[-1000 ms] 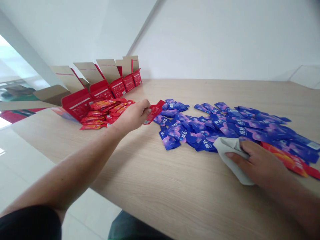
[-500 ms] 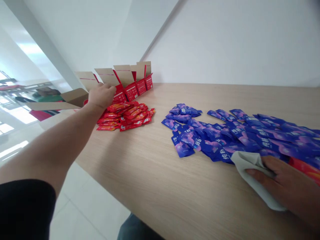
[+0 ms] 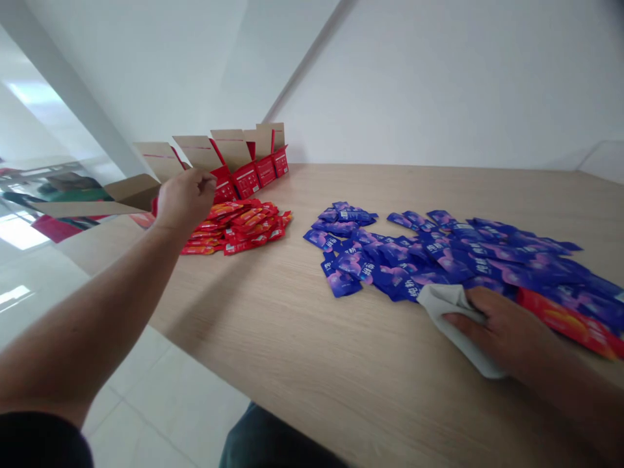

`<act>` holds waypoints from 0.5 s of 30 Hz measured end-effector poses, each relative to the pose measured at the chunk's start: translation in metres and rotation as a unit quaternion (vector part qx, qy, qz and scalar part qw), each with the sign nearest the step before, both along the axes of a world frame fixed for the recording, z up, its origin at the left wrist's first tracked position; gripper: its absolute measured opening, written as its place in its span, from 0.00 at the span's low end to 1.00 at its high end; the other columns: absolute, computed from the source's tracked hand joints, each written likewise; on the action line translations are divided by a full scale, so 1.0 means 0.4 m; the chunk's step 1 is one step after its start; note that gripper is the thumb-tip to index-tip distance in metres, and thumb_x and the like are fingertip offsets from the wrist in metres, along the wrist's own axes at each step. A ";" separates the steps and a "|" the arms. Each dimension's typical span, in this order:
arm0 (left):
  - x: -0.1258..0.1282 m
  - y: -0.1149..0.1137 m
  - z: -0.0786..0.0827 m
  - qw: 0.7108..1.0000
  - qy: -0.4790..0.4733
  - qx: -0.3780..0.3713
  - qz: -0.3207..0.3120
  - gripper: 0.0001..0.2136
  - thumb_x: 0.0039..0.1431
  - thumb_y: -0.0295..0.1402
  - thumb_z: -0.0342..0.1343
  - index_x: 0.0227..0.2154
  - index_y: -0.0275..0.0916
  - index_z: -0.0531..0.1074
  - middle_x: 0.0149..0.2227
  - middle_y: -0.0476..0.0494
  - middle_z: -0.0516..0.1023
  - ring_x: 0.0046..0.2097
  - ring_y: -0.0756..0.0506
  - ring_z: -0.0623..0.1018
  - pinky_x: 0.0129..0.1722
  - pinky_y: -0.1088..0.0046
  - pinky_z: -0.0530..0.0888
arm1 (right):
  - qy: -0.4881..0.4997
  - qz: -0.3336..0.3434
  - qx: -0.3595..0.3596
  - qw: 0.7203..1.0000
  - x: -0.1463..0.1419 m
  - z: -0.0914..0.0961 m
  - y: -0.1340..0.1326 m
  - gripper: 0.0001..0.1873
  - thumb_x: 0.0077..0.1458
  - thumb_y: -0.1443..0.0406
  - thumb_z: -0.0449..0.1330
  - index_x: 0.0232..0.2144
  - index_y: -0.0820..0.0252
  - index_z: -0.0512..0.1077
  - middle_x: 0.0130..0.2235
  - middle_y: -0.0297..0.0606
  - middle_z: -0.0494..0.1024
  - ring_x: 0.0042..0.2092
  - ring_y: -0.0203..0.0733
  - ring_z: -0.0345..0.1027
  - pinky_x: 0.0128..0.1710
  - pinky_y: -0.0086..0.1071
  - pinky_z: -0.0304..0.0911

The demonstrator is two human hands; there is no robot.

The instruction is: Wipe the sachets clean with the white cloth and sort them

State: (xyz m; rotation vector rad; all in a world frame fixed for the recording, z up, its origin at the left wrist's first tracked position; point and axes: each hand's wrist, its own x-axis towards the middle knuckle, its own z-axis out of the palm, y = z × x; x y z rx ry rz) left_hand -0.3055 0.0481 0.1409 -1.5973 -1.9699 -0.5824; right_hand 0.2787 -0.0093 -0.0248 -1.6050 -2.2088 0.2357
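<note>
My left hand (image 3: 188, 195) reaches over the pile of red sachets (image 3: 244, 227), in front of the open red boxes (image 3: 246, 179). Its fingers are curled in; whatever they may hold is hidden. At the right, my right hand (image 3: 507, 325) is closed around a folded white cloth (image 3: 461, 341) low over the wooden table (image 3: 273, 338). The cloth's far end meets the near edge of a wide spread of blue-purple sachets (image 3: 439, 257). A single red-orange sachet (image 3: 568, 322) lies against those blue ones, just beyond my right wrist.
An open brown carton (image 3: 131, 192) stands at the table's left end, left of my left hand. The boxes form a row with raised cardboard flaps. A white wall (image 3: 414, 84) rises behind the table. Pale floor tiles (image 3: 151, 396) show below its front edge.
The view has turned slightly right, so everything sits further left. My left hand's fingers look more tightly curled, still near the boxes. My right hand keeps its grip on the cloth.
</note>
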 end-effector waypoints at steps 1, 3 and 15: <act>0.036 -0.010 -0.004 1.000 -0.005 -0.004 -0.022 0.22 0.71 0.44 0.43 0.54 0.38 0.75 0.47 0.47 0.81 0.43 0.48 0.74 0.45 0.74 0.66 | -0.004 0.012 0.007 1.000 -0.008 0.008 -0.005 0.19 0.62 0.45 0.55 0.34 0.52 0.69 0.36 0.41 0.76 0.39 0.52 0.72 0.38 0.43 0.64; 0.120 -0.029 -0.021 0.997 -0.028 -0.007 -0.072 0.19 0.69 0.44 0.47 0.51 0.40 0.77 0.44 0.48 0.83 0.43 0.49 0.76 0.44 0.76 0.68 | -0.017 0.040 0.010 0.999 -0.027 0.029 -0.016 0.18 0.64 0.48 0.54 0.34 0.54 0.69 0.36 0.40 0.75 0.38 0.49 0.72 0.38 0.40 0.63; 0.778 -0.060 -0.072 0.847 -0.048 -0.168 -0.503 0.12 0.63 0.39 0.54 0.43 0.46 0.80 0.40 0.48 0.85 0.41 0.43 0.82 0.42 0.70 0.73 | -0.022 0.081 0.020 0.996 -0.082 0.067 -0.030 0.17 0.64 0.54 0.61 0.48 0.61 0.74 0.47 0.45 0.78 0.48 0.47 0.71 0.47 0.36 0.63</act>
